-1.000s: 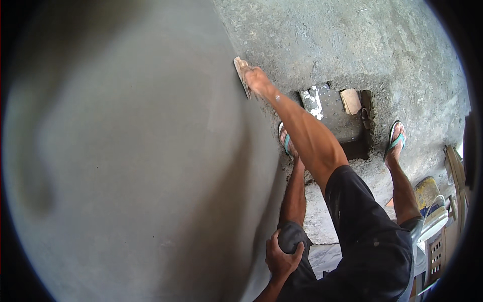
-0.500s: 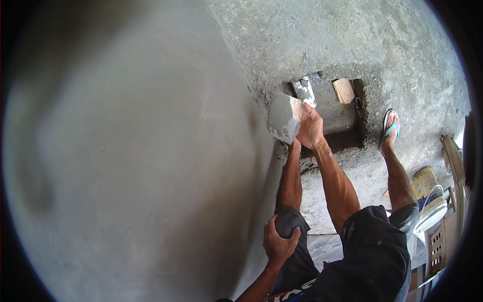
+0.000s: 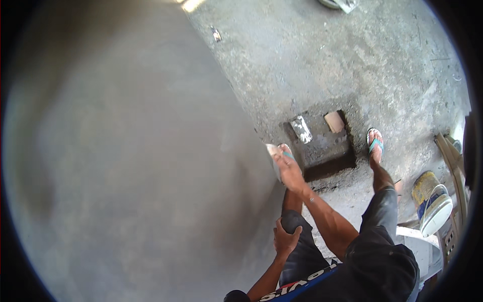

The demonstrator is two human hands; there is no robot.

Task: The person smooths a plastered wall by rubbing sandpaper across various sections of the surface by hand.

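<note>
My right hand (image 3: 289,173) grips a pale, flat plastering float (image 3: 273,151) near my left foot, beside the smooth grey plastered surface (image 3: 146,141). The float's face is partly hidden behind the hand. My left hand (image 3: 286,236) wraps round my left knee (image 3: 292,220), lower in the picture. Just right of the float, a square pit (image 3: 322,151) is cut into the rough concrete floor (image 3: 382,65), with a white-spattered block (image 3: 301,129) and a tan piece (image 3: 334,122) in it. My sandalled right foot (image 3: 375,146) stands at the pit's right side.
A paint-stained bucket (image 3: 430,204) sits at the right, next to wooden pieces (image 3: 448,156) and a larger white container (image 3: 415,236). A round pan (image 3: 336,5) lies at the top edge, and a small object (image 3: 216,34) near the plastered surface's border.
My right hand has drawn the float back from high along the plastered edge toward my left foot. The view has shifted, showing more floor beyond the pit. My left hand stays on my knee.
</note>
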